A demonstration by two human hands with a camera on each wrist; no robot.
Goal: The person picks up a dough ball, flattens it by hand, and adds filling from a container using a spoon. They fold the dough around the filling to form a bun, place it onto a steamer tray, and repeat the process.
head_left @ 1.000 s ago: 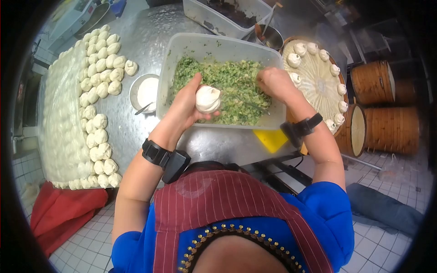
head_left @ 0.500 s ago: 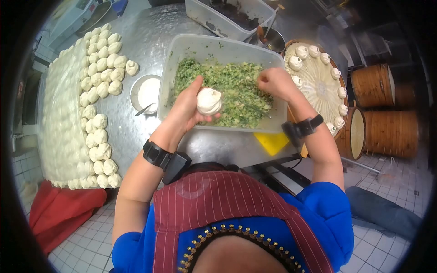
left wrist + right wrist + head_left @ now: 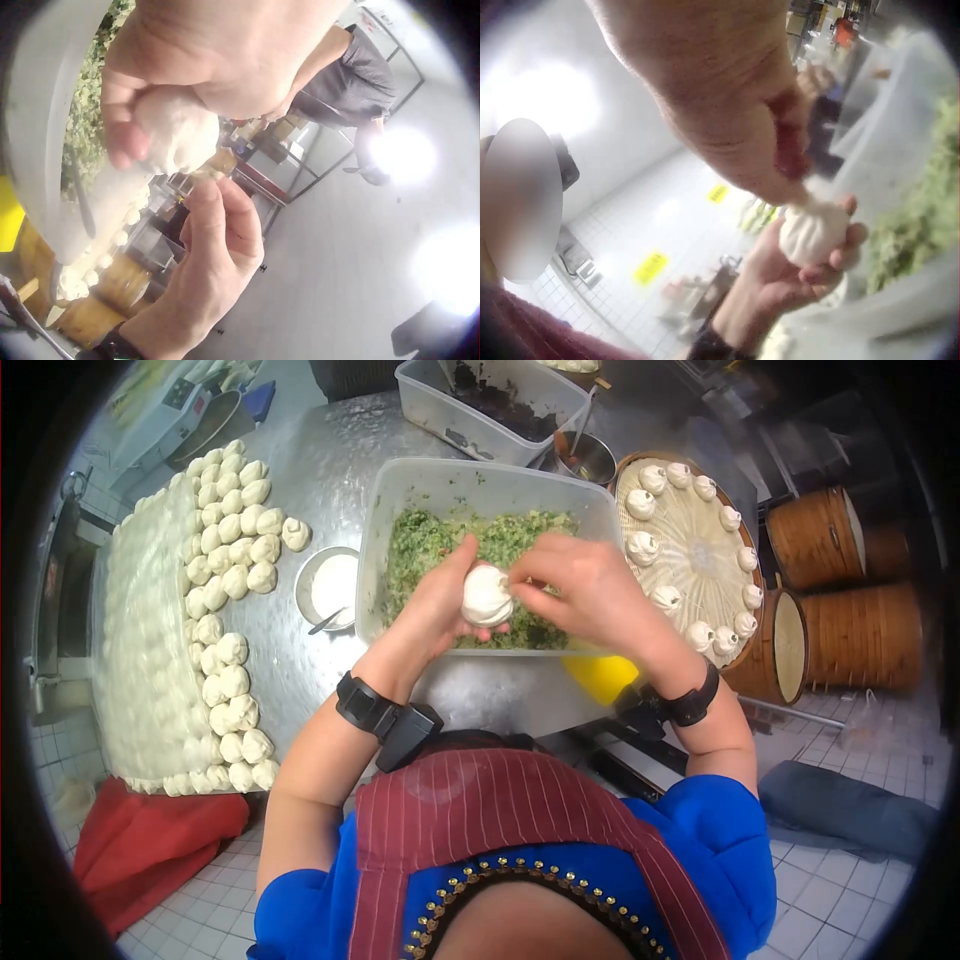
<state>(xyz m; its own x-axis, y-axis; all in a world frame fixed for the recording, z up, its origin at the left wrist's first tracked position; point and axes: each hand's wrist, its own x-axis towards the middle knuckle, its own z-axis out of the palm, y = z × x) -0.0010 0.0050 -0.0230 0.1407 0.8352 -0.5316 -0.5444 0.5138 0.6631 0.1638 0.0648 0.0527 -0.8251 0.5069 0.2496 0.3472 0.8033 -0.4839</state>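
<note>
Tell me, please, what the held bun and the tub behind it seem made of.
The bun, held in the left hand and pinched by the right hand, looks like raw dough: matte white, pleated. The tub seems translucent plastic: cloudy walls.

White bun [image 3: 487, 596] and dough balls [image 3: 230, 550], green filling [image 3: 425, 550] — maroon apron [image 3: 480, 800] with thin pale stripes, blue shirt [image 3: 720, 840], red cloth [image 3: 140, 840].

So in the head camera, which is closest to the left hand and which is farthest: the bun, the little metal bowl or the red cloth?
1. The bun: held in the left hand itself.
2. The metal bowl: on the table, just to the hand's left.
3. The red cloth: down on the floor, far left.
</note>
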